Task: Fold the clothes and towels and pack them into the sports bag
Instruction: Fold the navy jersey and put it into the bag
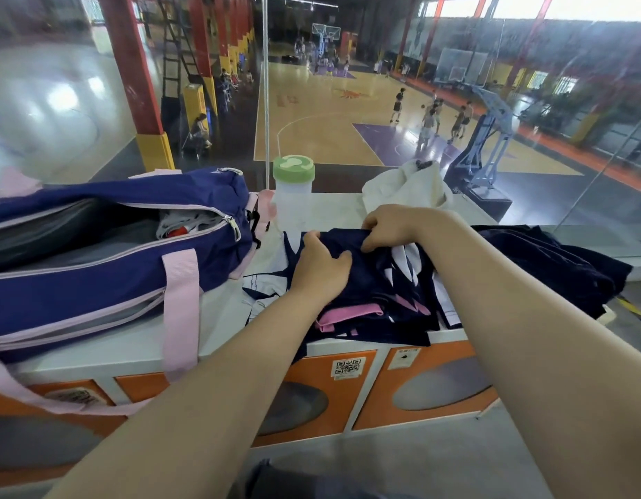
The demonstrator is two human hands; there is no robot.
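The jersey (376, 282), navy with pink and white, lies at the front edge of the locker top (221, 311), right of the bag (106, 246), flat enough to fold. The left hand (320, 268) grips its far edge, fingers curled into the cloth; the right hand (394, 226) pinches the same edge just beside it, likely to draw that edge over. The bag is unzipped, with clothes inside, ready for more. A dark garment (556, 261) waits at the right edge, a white cloth (405, 192) and bottle (293, 189) at the back.
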